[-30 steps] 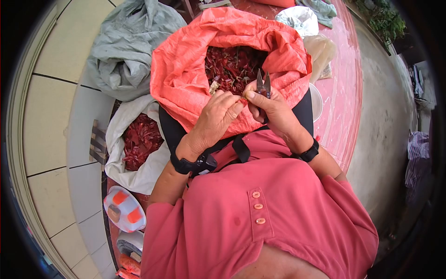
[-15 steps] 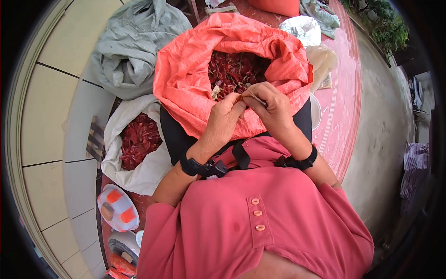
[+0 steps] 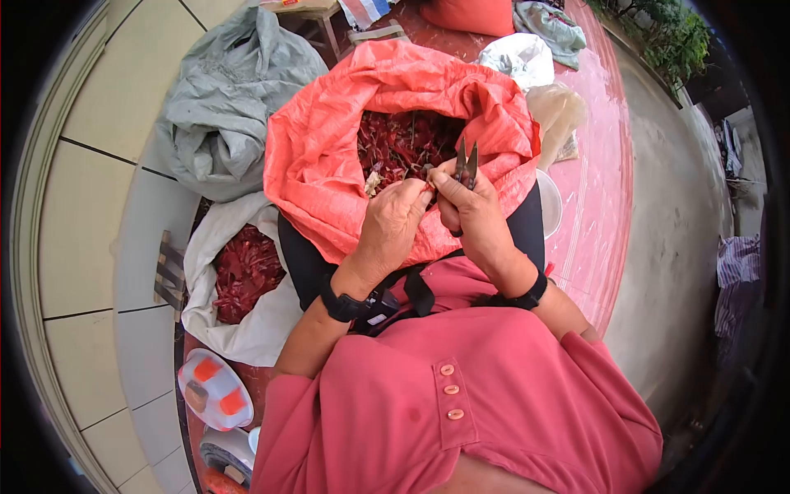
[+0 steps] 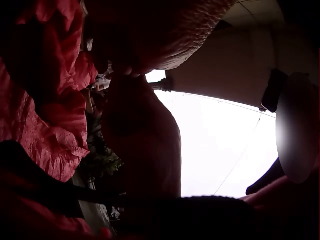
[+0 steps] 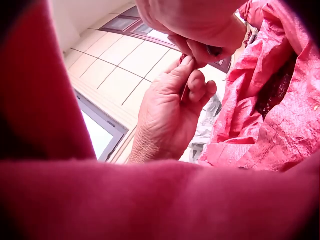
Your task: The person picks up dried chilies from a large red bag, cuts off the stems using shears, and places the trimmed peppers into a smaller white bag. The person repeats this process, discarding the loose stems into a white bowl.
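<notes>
My left hand (image 3: 387, 224) pinches a small red piece, likely a dried chili (image 3: 428, 188), between thumb and fingers. Close beside it, my right hand (image 3: 479, 221) grips a pair of scissors (image 3: 466, 169), their dark blades parted and pointing away from me. Both hands meet over the near rim of an open red sack (image 3: 317, 136), which holds dried red chilies (image 3: 403, 140) with thin stems. In the right wrist view the left thumb and fingertips come together at a red bit (image 5: 183, 58), touching the right fingers. The left wrist view is mostly dark.
Left of the red sack stand a grey-green sack (image 3: 230, 115) and a white sack (image 3: 202, 309) of red chilies. A bowl with orange patches (image 3: 216, 391) lies nearer me. On the right are a white bucket (image 3: 550, 206) and a pale bag (image 3: 559, 115).
Half a second ago the right hand was turned over against the left fingertips, hiding the blades. Now it has rolled back, showing the blades upright, as one second ago.
</notes>
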A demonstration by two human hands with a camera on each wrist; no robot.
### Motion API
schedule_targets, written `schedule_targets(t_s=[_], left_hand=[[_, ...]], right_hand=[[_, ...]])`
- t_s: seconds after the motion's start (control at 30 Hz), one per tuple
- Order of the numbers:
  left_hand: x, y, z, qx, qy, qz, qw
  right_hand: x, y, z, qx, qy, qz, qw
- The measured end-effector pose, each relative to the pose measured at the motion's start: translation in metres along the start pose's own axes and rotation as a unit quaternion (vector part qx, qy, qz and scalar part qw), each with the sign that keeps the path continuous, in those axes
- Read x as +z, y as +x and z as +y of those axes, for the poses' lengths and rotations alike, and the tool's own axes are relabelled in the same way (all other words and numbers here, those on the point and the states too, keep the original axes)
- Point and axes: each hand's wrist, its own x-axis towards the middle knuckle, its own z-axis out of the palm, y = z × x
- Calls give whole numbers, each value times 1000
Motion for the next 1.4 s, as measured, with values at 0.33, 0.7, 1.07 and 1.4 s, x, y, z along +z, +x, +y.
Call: schedule_targets(t_s=[0.33,0.7,1.07,1.4], left_hand=[[4,-2,-16,62,-9,32,998],[-5,-9,-11,-130,-311,-49,940],[-116,-76,-72,-205,177,177,946],[-152,-116,-144,-243,369,203,874]], right_hand=[[-14,17,12,136,225,-4,965],[-13,12,-2,63,263,-77,960],[-118,-9,-47,-248,-251,301,886],[-252,8,14,-135,-289,362,876]])
